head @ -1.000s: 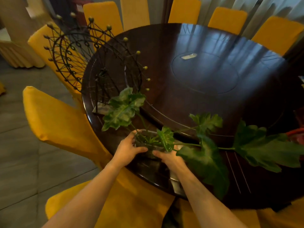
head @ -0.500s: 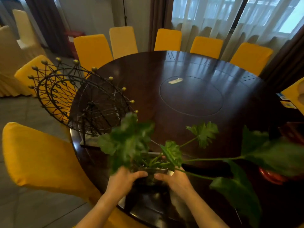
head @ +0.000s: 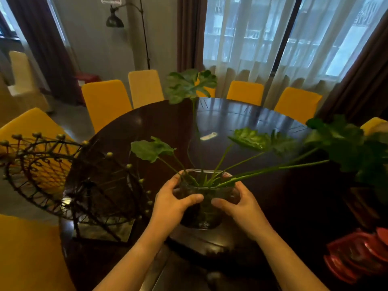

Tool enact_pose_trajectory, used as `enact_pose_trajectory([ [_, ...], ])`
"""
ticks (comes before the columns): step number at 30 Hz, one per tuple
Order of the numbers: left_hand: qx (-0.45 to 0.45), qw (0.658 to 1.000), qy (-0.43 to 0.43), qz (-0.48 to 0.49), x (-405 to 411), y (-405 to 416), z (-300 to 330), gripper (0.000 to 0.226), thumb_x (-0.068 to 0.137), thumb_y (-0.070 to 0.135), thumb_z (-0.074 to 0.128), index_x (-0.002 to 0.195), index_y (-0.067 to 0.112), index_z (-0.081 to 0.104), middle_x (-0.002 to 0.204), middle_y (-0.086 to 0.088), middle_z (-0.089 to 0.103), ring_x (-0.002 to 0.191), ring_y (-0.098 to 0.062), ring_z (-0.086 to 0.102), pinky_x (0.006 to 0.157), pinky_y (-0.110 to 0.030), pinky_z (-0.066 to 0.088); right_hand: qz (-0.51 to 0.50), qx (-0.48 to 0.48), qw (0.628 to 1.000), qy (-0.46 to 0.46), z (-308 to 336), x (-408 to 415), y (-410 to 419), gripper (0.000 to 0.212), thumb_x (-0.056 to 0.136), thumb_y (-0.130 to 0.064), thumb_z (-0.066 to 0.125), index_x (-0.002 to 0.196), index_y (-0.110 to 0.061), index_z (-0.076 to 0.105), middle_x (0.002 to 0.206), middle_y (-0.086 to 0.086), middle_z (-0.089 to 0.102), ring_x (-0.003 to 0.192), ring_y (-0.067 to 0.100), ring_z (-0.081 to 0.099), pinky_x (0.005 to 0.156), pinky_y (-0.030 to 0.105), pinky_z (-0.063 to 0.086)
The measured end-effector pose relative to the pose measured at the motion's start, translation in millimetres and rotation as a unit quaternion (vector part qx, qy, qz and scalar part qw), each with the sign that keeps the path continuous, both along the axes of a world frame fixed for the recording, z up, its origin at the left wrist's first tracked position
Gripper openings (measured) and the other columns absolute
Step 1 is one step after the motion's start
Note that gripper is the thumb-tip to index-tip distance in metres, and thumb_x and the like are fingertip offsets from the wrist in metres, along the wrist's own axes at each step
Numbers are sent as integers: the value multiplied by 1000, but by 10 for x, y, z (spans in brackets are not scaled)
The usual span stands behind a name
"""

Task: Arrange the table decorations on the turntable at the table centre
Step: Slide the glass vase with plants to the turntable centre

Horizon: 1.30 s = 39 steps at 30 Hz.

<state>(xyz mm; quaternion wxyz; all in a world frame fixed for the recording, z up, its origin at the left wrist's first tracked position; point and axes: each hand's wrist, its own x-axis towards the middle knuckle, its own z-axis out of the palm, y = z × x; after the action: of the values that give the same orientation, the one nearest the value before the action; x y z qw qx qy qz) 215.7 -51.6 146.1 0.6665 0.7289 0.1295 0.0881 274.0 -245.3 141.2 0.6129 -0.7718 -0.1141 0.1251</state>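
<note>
A clear glass vase (head: 204, 215) with long green leafy stems (head: 247, 166) is held above the near part of the dark round table (head: 147, 131). My left hand (head: 172, 204) grips its left side and my right hand (head: 241, 204) grips its right side, thumbs across the front. The vase stands upright, its leaves (head: 189, 85) spreading up and to the right. The inset turntable disc (head: 241, 118) lies beyond the vase at the table centre, with a small pale tag (head: 209, 136) on it. A black wire wheel-shaped ornament (head: 69, 179) stands on the table's left edge.
Yellow-covered chairs (head: 105, 99) ring the table. Red dishes (head: 361, 255) sit at the near right. Sheer curtains and windows are behind; a floor lamp (head: 114, 19) stands at the back left.
Both hands have lifted the vase off the table edge and brought it upright; the leaves now rise higher. The view has tilted up toward the windows.
</note>
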Motion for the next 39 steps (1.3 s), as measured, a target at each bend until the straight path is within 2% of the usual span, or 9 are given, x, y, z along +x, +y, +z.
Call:
enact_pose_trajectory([
  [5, 18, 1000, -21, 3, 667, -126, 58, 76, 74, 13, 85, 142, 18, 53, 129, -1, 67, 122, -19, 61, 105, -42, 50, -6, 3, 1000, -18, 29, 698, -95, 69, 56, -47, 86, 120, -42, 60, 111, -4, 73, 110, 13, 66, 95, 50, 54],
  [9, 34, 999, -33, -3, 1231, -209, -18, 69, 76, 13, 83, 138, 20, 56, 124, 1, 70, 120, -19, 63, 104, -39, 51, -3, 18, 999, -31, -102, 1275, -175, 68, 66, -34, 87, 128, -32, 57, 115, -4, 72, 117, 14, 63, 95, 40, 54],
  [12, 44, 998, -37, 2, 1591, -226, -146, 67, 75, 14, 83, 137, 18, 57, 120, 0, 72, 117, -20, 65, 103, -43, 51, 6, 16, 999, -31, -225, 1647, -184, 59, 65, -39, 86, 118, -41, 60, 112, -13, 73, 114, 9, 63, 90, 35, 56],
  [15, 47, 998, -35, 14, 1922, -218, -290, 65, 73, 17, 86, 133, 23, 61, 114, 3, 74, 113, -16, 67, 102, -44, 52, -1, 6, 1000, -21, -395, 2016, -167, 56, 64, -38, 87, 114, -41, 61, 114, -6, 72, 118, 16, 62, 95, 48, 54],
  [19, 63, 998, -27, 14, 2275, -135, -464, 58, 74, 23, 85, 126, 32, 63, 109, 10, 73, 101, 3, 67, 100, -39, 54, 4, -24, 998, -61, -589, 2407, -80, 50, 64, -43, 85, 107, -50, 59, 110, -10, 72, 114, 10, 63, 95, 42, 54],
  [24, 49, 997, -22, 52, 2594, -21, -704, 56, 75, 18, 85, 125, 31, 64, 113, 1, 73, 112, -20, 66, 101, -49, 52, 31, -52, 996, -68, -767, 2818, 96, 53, 66, -45, 84, 112, -40, 58, 116, -7, 70, 119, 12, 59, 100, 45, 50],
  [27, 32, 997, -25, 64, 2712, 95, -830, 50, 75, 12, 84, 111, 40, 64, 110, 0, 75, 109, -20, 69, 98, -49, 54, 57, -59, 993, -83, -850, 2976, 215, 48, 69, -40, 84, 110, -38, 59, 114, -11, 69, 118, 8, 59, 98, 37, 50],
  [32, 26, 997, -40, 61, 2876, 303, -952, 50, 75, 7, 83, 113, 34, 65, 105, 3, 76, 102, -15, 73, 95, -44, 57, 69, -60, 993, -78, -1009, 3193, 443, 56, 68, -43, 82, 117, -35, 57, 120, -5, 68, 119, 13, 59, 99, 47, 51],
  [39, 35, 997, -40, 50, 3205, 281, -1080, 51, 77, 7, 82, 123, 20, 64, 104, 5, 74, 99, -17, 73, 93, -42, 59, 62, -28, 994, -88, -1191, 3484, 433, 46, 75, -28, 83, 114, -34, 59, 115, -6, 71, 113, 12, 63, 97, 48, 52],
])
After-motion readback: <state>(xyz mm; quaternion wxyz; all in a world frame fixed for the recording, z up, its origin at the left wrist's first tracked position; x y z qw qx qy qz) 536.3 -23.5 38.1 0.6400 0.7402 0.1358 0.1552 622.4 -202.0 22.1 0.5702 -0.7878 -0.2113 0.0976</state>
